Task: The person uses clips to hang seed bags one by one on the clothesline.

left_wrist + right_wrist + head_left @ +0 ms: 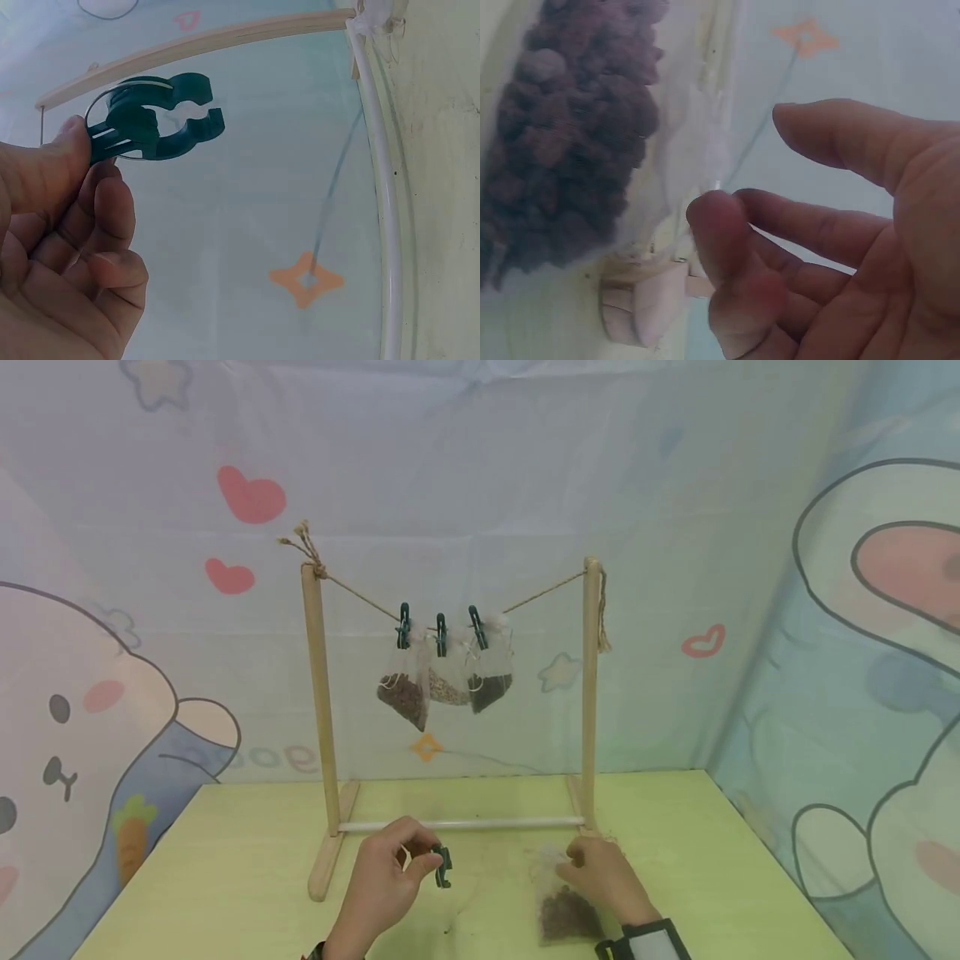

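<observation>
My left hand [390, 872] pinches a dark green plastic spring clip [161, 120] between thumb and fingers. In the left wrist view a wire spring loops round the clip, and a small gap shows at its tip. Low on the right, my right hand [603, 872] is at the top of a see-through drawstring bag [553, 889]. Dark reddish-brown lumps [574, 135] fill the bag's lower part. The right wrist view shows the thumb [832, 135] apart from the bent fingers, whose tips are beside the bag; whether they touch it I cannot tell.
A wooden frame [318, 693] with a sagging rope [358, 596] stands behind my hands on the yellow table [247, 835]. Three filled bags [405, 693] hang from the rope by green clips [441, 635]. A white crossbar [480, 822] joins the frame's feet.
</observation>
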Motion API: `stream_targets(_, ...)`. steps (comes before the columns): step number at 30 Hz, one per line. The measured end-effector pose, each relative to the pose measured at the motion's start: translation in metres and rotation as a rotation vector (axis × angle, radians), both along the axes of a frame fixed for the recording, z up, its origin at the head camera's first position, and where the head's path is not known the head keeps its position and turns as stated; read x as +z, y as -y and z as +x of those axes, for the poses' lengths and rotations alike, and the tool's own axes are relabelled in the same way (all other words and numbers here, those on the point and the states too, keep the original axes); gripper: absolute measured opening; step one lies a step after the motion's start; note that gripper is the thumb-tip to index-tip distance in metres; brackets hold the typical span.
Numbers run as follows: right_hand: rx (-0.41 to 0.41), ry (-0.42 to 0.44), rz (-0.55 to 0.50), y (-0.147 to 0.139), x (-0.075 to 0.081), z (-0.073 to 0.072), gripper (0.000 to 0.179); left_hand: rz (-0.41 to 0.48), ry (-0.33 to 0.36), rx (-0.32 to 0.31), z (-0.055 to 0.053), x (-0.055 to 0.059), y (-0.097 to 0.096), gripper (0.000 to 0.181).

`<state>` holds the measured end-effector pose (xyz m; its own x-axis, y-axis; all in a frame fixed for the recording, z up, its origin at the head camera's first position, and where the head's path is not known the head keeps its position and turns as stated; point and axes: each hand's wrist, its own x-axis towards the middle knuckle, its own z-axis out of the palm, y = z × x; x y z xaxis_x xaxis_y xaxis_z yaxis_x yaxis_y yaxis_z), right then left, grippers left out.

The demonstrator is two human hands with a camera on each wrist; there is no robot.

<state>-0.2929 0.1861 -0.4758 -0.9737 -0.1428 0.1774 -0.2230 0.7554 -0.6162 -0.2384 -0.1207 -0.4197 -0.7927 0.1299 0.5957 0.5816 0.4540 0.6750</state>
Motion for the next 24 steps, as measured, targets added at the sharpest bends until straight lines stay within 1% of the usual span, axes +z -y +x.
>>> stream_targets(6,-0.027,0.018,-0.038,0.003,-0.014,-0.004,0.007,-0.008,0.019,0.008,-0.001,0.000,-0.002,0.025)
stream_targets(12,-0.048,0.048,-0.037,0.006,-0.017,-0.004,0.022,-0.024,0.055,0.022,0.000,0.001,-0.004,0.024)
stream_targets(16,-0.067,0.067,-0.044,0.006,-0.017,-0.005,0.017,-0.038,0.061,0.028,-0.001,0.000,-0.004,0.024)
stream_targets(18,-0.061,0.075,-0.045,0.005,-0.017,-0.006,0.015,-0.039,0.061,0.029,-0.001,0.000,-0.004,0.024)
stream_targets(21,-0.039,0.091,-0.045,0.004,-0.016,-0.008,0.020,-0.037,0.059,0.031,0.000,0.000,-0.005,0.024)
stream_targets(24,0.012,0.100,-0.058,0.002,-0.013,-0.007,0.013,-0.035,0.055,0.032,0.000,0.001,-0.005,0.024)
